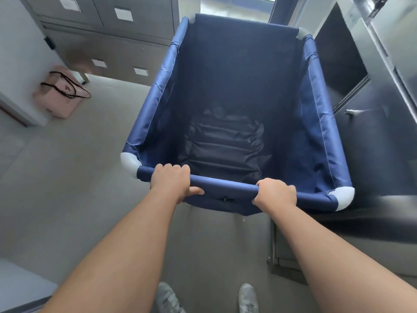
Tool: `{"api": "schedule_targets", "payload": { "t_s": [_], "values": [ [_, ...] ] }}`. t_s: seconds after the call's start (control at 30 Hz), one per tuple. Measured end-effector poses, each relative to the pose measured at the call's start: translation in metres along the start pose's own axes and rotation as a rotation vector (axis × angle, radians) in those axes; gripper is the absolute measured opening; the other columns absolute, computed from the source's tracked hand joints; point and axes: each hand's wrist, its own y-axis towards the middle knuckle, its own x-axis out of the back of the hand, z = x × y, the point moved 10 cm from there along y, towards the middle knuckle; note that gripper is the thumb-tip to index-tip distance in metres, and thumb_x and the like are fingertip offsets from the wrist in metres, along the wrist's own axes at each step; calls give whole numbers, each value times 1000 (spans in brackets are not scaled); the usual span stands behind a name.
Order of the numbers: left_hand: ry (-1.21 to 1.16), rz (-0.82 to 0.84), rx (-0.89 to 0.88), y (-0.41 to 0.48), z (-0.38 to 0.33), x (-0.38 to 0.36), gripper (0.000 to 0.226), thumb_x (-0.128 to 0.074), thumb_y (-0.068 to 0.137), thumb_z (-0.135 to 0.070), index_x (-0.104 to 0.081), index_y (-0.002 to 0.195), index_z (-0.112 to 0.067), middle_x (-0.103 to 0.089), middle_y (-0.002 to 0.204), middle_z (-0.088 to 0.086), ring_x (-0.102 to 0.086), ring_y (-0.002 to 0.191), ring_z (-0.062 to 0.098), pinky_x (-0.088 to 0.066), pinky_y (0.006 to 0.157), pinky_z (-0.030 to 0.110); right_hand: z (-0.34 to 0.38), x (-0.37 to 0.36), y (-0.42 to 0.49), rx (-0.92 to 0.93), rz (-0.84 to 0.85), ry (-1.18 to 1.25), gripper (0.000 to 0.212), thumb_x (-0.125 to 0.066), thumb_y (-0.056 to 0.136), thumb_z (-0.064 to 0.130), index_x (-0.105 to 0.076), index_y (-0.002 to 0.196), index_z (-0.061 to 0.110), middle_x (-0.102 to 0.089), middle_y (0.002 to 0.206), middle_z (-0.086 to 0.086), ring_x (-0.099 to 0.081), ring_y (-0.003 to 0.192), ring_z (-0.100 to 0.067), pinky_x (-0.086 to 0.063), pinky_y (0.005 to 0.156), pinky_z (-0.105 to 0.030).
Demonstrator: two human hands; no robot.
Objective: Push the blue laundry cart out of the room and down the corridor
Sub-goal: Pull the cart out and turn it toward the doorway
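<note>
The blue laundry cart (320, 136) fills the middle of the head view, a deep fabric bin on a tube frame with grey corner joints. Dark crumpled fabric lies at its bottom. My left hand (172, 180) is wrapped around the near rim bar on its left part. My right hand (276, 194) grips the same bar further right. Both arms reach forward, and my shoes show at the bottom edge.
Grey metal cabinets (126, 41) stand ahead on the left. A steel counter with a dark recess (361, 123) runs close along the cart's right side. A pink bag (61, 93) sits on the floor at the left by a white wall. A bright opening (225, 5) lies ahead.
</note>
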Motion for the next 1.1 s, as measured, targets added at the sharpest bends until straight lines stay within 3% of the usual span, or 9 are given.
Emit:
{"api": "schedule_targets", "payload": {
  "t_s": [0.17, 0.37, 0.57, 0.67, 0.73, 0.8, 0.93, 1.03, 1.1],
  "values": [
    [37, 19, 24, -25, -8, -7, 61, -54, 75, -82, -47, 89, -24, -53, 78, -6, -50, 75, 22, -31, 73, 36, 4, -12, -13, 141, 48, -86, 25, -50, 71, 13, -61, 85, 30, -58, 76, 10, -54, 74, -17, -32, 74, -32],
    [15, 211, 69, -51, 1, -23, 50, -60, 75, -75, -55, 91, -28, -58, 80, -7, -54, 78, 20, -30, 77, 34, 19, -23, -46, 308, 3, -125, 24, -47, 75, 17, -63, 85, 31, -57, 82, 10, -50, 81, -19, -31, 82, -33],
    [63, 163, 157, -72, 7, -32, 47, -62, 76, -72, -55, 92, -29, -62, 88, -5, -53, 83, 21, -31, 79, 34, 25, -36, -67, 320, 44, -69, 24, -48, 73, 14, -62, 84, 30, -57, 80, 10, -51, 81, -19, -30, 78, -32],
    [94, 94, 241, -79, 9, -29, 44, -63, 82, -59, -54, 109, -26, -64, 110, -2, -53, 108, 23, -34, 100, 40, 30, -35, -72, 270, 63, 1, 23, -50, 70, 11, -59, 81, 29, -55, 73, 9, -53, 71, -19, -33, 64, -30],
    [89, 91, 243, -82, 4, -30, 41, -62, 86, -45, -50, 119, -24, -59, 122, 1, -48, 121, 26, -21, 117, 53, 35, -32, -73, 231, 78, 54, 23, -52, 71, 11, -60, 83, 28, -55, 74, 7, -56, 70, -19, -36, 55, -29],
    [69, 100, 167, -82, -8, -30, 39, -58, 89, -38, -47, 124, -24, -56, 126, 3, -45, 124, 28, -13, 119, 58, 47, -28, -74, 226, 79, 80, 21, -53, 73, 11, -61, 84, 26, -56, 75, 6, -57, 70, -20, -36, 52, -28],
    [32, 60, 43, -81, -24, -22, 32, -54, 92, -27, -48, 124, -24, -57, 125, 2, -45, 123, 27, -13, 121, 56, 85, -24, -79, 271, 141, 155, 11, -63, 82, 24, -63, 93, 23, -63, 85, 3, -61, 77, -22, -42, 58, -29],
    [47, 85, 38, -82, -15, -22, 38, -54, 90, -23, -47, 127, -25, -54, 128, 2, -40, 129, 26, -9, 121, 58, 127, -22, -87, 463, 237, 311, 26, -68, 81, 45, -61, 96, 25, -66, 89, 6, -63, 84, -20, -51, 67, -34],
    [39, 133, 33, -81, -9, -25, 41, -53, 90, -23, -48, 131, -26, -52, 132, 2, -36, 134, 27, -6, 121, 60, 140, -13, -91, 540, 274, 456, 38, -60, 84, 55, -64, 109, 28, -69, 102, 9, -63, 95, -17, -53, 82, -36]
  ]
}}
